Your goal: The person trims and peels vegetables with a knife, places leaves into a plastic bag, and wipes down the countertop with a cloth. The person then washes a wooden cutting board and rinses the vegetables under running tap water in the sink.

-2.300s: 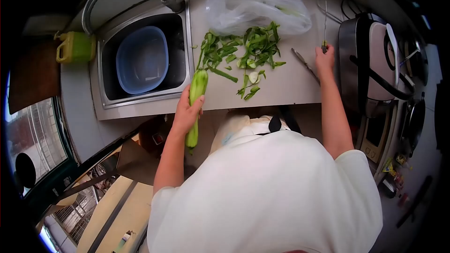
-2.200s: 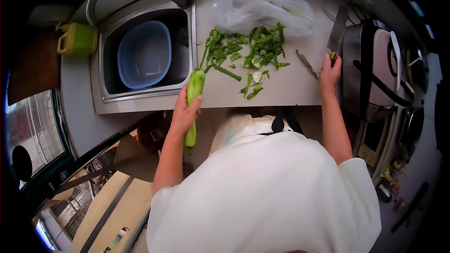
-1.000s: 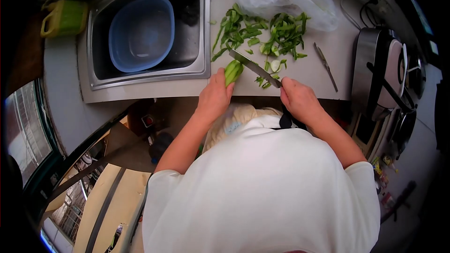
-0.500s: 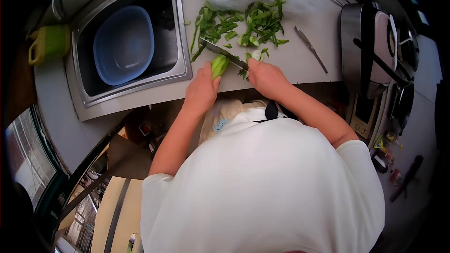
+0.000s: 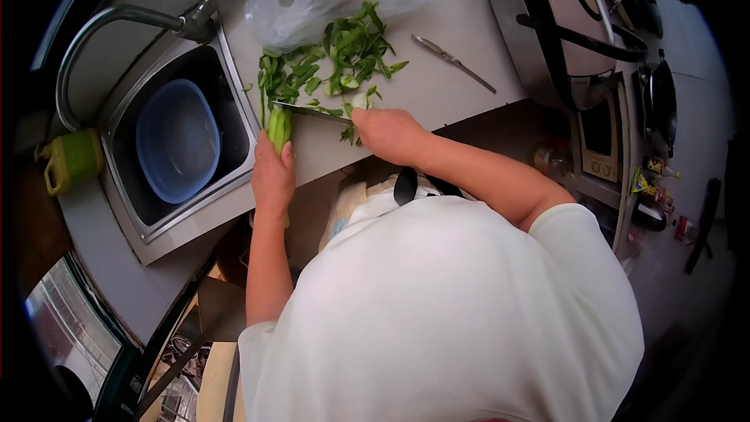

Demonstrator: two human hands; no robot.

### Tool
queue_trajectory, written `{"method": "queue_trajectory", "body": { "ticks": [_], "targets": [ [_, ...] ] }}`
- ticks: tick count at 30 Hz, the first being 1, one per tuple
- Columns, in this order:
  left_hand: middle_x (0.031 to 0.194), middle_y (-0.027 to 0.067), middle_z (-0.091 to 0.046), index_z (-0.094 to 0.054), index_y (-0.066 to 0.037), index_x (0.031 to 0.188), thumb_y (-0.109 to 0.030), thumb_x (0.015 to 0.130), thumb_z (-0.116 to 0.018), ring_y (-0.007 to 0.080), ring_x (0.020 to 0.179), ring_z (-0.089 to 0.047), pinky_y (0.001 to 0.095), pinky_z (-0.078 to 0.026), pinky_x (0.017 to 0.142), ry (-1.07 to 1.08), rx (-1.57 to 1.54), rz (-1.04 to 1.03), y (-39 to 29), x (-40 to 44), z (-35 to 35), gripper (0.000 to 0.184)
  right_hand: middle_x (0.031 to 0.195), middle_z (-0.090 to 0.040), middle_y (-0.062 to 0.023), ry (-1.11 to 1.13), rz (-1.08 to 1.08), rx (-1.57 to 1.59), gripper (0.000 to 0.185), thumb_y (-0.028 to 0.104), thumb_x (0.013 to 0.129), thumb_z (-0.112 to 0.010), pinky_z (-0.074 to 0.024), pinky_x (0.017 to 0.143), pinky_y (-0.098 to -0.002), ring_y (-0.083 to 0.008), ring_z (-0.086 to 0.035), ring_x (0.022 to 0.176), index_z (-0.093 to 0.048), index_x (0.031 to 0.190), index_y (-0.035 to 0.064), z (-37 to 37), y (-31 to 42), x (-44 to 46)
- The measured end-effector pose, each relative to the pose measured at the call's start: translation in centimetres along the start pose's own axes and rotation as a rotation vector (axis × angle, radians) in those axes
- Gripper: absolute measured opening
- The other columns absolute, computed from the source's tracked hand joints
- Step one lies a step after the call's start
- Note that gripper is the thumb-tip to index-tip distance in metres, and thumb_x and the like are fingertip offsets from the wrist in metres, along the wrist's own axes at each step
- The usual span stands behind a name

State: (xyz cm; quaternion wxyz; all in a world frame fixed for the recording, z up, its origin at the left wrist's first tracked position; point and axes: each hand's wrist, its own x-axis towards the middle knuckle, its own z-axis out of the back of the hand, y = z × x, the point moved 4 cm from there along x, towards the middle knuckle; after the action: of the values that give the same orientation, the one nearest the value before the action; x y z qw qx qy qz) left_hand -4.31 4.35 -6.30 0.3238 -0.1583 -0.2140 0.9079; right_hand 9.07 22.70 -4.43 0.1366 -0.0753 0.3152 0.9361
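From afar I judged the peeled gourd [image 5: 278,131], at the front edge of the counter [image 5: 322,141], to be fairly light, firm but slick and best held mid-length, with the left hand [image 5: 273,177] wrapped round it and the right hand [image 5: 389,135] gripping a kitchen knife [image 5: 312,112].

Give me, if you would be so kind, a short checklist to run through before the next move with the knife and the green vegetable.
1. Right hand gripping the knife: ok, closed around its handle end.
2. Left hand holding the green vegetable: ok.
3. Left hand clear of the knife: ok, part of the vegetable shows between them.
4. Knife touching the vegetable: cannot tell; it crosses the far end in view.
5. Counter around the knife free of green peelings: not ok, they lie close by.
6. Slim metal tool apart from both hands: ok.
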Motion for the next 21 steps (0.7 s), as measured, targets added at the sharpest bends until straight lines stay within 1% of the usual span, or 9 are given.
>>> {"method": "queue_trajectory", "body": {
  "ticks": [1,2,5,7,9,12,15,18,21],
  "targets": [
    [0.113,0.0259,-0.052,-0.035,0.000,0.128,-0.024,0.091,-0.051,0.0449,0.098,-0.052,0.0457,-0.045,0.080,-0.094,-0.077,-0.032,0.2,0.1,0.8,0.047,0.075,-0.058,-0.0171,-0.013,-0.010,0.010,0.009,0.009,0.081,-0.050,-0.0449,0.060,-0.0470,-0.0376,-0.057,0.071,-0.045,0.084,0.0030,-0.2,-0.4,-0.2],
    [0.102,0.0192,-0.057,-0.037,0.001,0.127,-0.022,0.093,-0.050,0.0332,0.085,-0.059,0.0381,-0.048,0.072,-0.004,-0.233,0.066,0.9,0.4,1.3,0.042,0.075,-0.058,-0.0171,-0.025,-0.018,0.018,0.008,0.009,0.081,-0.050,-0.0448,0.061,-0.0471,-0.0379,-0.057,0.071,-0.045,0.084,0.0031,-0.1,-0.8,-0.4],
    [0.088,0.0034,-0.053,-0.038,-0.001,0.126,-0.018,0.093,-0.052,0.0056,0.067,-0.049,0.0199,-0.043,0.057,-0.062,-0.874,0.190,-0.8,-0.1,4.9,0.039,0.083,-0.060,-0.0187,-0.099,-0.061,-0.006,0.012,0.011,0.082,-0.046,-0.0470,0.067,-0.0473,-0.0381,-0.059,0.076,-0.048,0.090,0.0024,1.5,-1.1,-0.6],
    [0.091,0.0052,-0.053,-0.034,0.000,0.127,-0.011,0.088,-0.059,0.0100,0.073,-0.051,0.0235,-0.044,0.064,-0.198,-1.063,0.025,-0.8,0.3,5.7,0.047,0.083,-0.059,-0.0175,-0.200,-0.052,0.006,0.009,0.011,0.083,-0.044,-0.0457,0.065,-0.0489,-0.0383,-0.058,0.075,-0.047,0.088,0.0036,2.7,-1.1,-0.3],
    [0.099,0.0041,-0.050,-0.036,-0.002,0.124,-0.007,0.085,-0.062,0.0101,0.080,-0.050,0.0237,-0.044,0.070,-0.325,-0.955,-0.020,-2.4,0.0,7.1,0.047,0.076,-0.057,-0.0182,-0.296,-0.007,0.074,0.011,0.013,0.084,-0.050,-0.0432,0.062,-0.0489,-0.0403,-0.055,0.071,-0.044,0.086,0.0036,3.7,-1.0,0.2],
    [0.107,0.0070,-0.052,-0.034,-0.007,0.123,0.003,0.084,-0.059,0.0127,0.096,-0.052,0.0265,-0.046,0.081,-0.294,-1.192,-0.165,-4.6,-0.2,6.9,0.047,0.072,-0.056,-0.0196,-0.226,-0.076,0.242,0.014,0.015,0.085,-0.052,-0.0413,0.061,-0.0484,-0.0411,-0.054,0.070,-0.044,0.085,0.0028,4.1,-0.9,0.6],
    [0.117,0.0088,-0.050,-0.038,-0.007,0.121,0.007,0.080,-0.062,0.0173,0.110,-0.049,0.0286,-0.043,0.090,-0.303,-1.113,-0.229,-5.9,-0.7,6.8,0.049,0.069,-0.056,-0.0206,-0.169,-0.022,0.352,0.016,0.015,0.085,-0.052,-0.0408,0.060,-0.0466,-0.0417,-0.053,0.068,-0.043,0.084,0.0013,3.8,-0.4,0.9],
    [0.118,0.0087,-0.050,-0.041,-0.008,0.119,0.007,0.079,-0.063,0.0179,0.112,-0.048,0.0288,-0.042,0.092,-0.384,-1.203,-0.032,-5.9,-2.0,6.5,0.048,0.069,-0.056,-0.0207,-0.063,-0.036,0.384,0.017,0.015,0.086,-0.052,-0.0411,0.059,-0.0446,-0.0415,-0.053,0.067,-0.044,0.085,0.0004,3.1,0.2,1.1],
    [0.114,0.0077,-0.051,-0.044,-0.011,0.116,0.007,0.081,-0.060,0.0200,0.110,-0.051,0.0348,-0.041,0.097,-0.406,-1.723,0.186,-3.5,-3.5,4.7,0.042,0.070,-0.057,-0.0207,-0.049,-0.034,0.411,0.018,0.016,0.085,-0.052,-0.0413,0.058,-0.0434,-0.0411,-0.053,0.066,-0.044,0.085,0.0000,2.2,0.2,1.3]
  ]
}}
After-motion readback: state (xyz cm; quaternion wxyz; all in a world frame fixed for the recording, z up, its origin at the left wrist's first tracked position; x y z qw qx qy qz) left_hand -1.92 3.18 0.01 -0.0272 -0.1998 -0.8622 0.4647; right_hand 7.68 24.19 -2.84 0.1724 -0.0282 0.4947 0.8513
